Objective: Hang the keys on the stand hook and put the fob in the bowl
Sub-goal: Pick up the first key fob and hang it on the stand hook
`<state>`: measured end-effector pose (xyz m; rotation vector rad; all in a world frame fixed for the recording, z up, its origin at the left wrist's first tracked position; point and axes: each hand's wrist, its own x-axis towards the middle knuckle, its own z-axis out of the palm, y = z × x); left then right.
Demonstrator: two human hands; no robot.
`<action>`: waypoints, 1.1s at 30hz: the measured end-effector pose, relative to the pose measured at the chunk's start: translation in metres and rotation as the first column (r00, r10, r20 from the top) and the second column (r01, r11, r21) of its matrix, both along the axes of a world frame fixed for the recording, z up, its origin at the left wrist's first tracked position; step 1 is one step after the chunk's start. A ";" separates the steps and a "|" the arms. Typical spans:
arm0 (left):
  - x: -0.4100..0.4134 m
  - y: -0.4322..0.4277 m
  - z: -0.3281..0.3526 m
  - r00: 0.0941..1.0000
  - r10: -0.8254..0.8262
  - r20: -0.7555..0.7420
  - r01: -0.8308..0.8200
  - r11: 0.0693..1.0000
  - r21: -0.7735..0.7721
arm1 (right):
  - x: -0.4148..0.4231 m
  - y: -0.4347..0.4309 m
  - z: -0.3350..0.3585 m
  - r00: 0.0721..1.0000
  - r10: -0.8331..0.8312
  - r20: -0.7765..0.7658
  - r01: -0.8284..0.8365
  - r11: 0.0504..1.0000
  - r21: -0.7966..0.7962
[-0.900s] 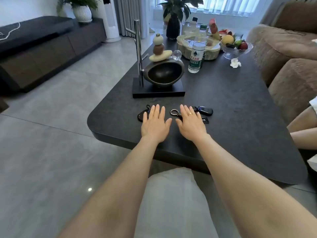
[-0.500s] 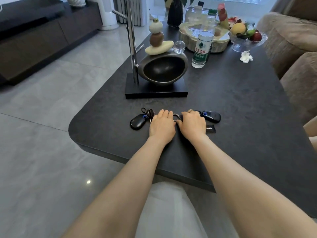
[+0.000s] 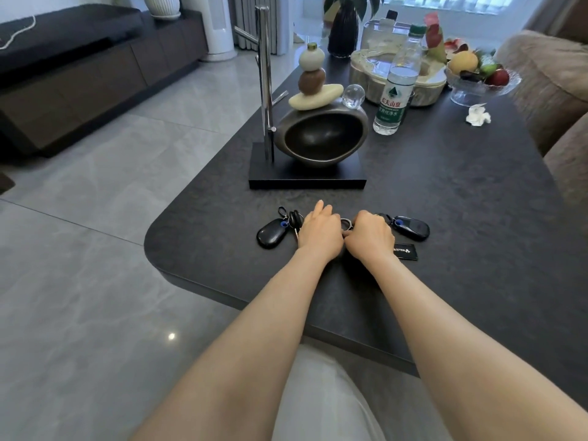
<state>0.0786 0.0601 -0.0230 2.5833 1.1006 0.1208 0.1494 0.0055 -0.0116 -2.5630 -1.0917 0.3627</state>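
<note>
Both hands have curled from flat, spread palms into loose fists over the bunch of items at the centre of the frame, and the view has tipped lower and nearer. A silver metal key ring (image 3: 346,223) shows in the gap between the two hands; the keys themselves are hidden under the knuckles. Just left of the left hand (image 3: 321,232) lies an oval black plastic fob (image 3: 271,237) with a blue-collared loop, and just right of the right hand (image 3: 370,237) a second dark oval fob (image 3: 411,227), with a flat black rectangular tag (image 3: 404,250) below it.

Everything sits flat on the dark speckled stone worktop (image 3: 461,202), probably laid out near the edge for easy reach. Left fingers are bent down with one fingertip raised, right fingers curled tight by the ring; whether either truly grips anything I cannot tell. Both forearms stretch straight forward, wrists low.

Above centre stands the chrome stand post (image 3: 265,90) with its side hook (image 3: 243,32), on a black square base beside the dark glazed oval bowl (image 3: 321,138); both are unoccupied, so neither step is done.
</note>
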 end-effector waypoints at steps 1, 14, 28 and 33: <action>0.000 0.000 0.000 1.000 0.002 0.008 -0.002 1.000 -0.005 | 0.000 0.001 0.000 1.000 0.002 -0.007 -0.002 1.000 0.003; -0.004 0.002 0.001 0.996 0.011 0.093 0.000 0.994 -0.113 | 0.004 0.007 0.001 0.990 -0.041 -0.134 0.045 0.999 0.027; -0.041 0.005 0.062 0.531 0.609 0.589 0.460 0.376 -0.804 | -0.027 0.045 0.114 0.860 0.114 -0.497 0.223 0.793 0.567; -0.074 0.030 0.091 0.401 0.535 0.743 0.525 0.531 -0.665 | -0.055 0.081 0.156 0.714 0.329 -0.618 0.263 0.692 0.672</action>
